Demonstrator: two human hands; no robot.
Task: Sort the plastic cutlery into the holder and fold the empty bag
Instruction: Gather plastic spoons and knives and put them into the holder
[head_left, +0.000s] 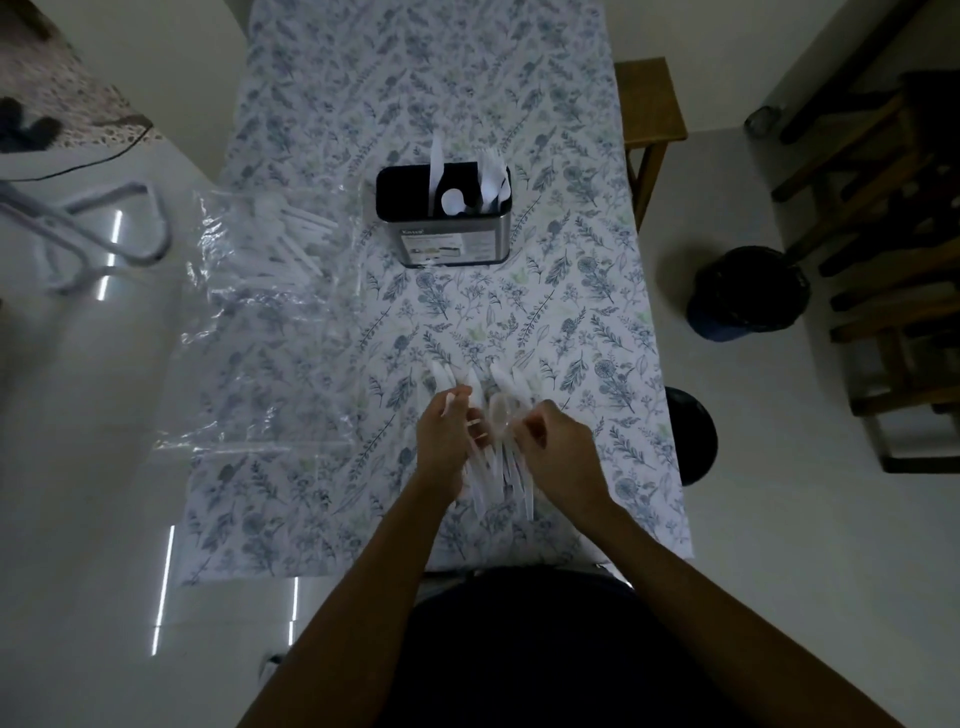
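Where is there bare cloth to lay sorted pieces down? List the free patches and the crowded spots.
Free: the tablecloth between the holder and the loose cutlery pile; the far end beyond the holder; the strip right of the holder. Crowded: the near middle, where the left hand and right hand work the pile; the left edge under the plastic bag.

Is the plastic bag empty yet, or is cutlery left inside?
Not empty: the plastic bag lies spread flat, and white cutlery shows through its far end.

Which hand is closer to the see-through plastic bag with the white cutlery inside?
Left. The left hand works at the loose white cutlery pile, on the side toward the clear plastic bag. The right hand is on the pile's far side from it.
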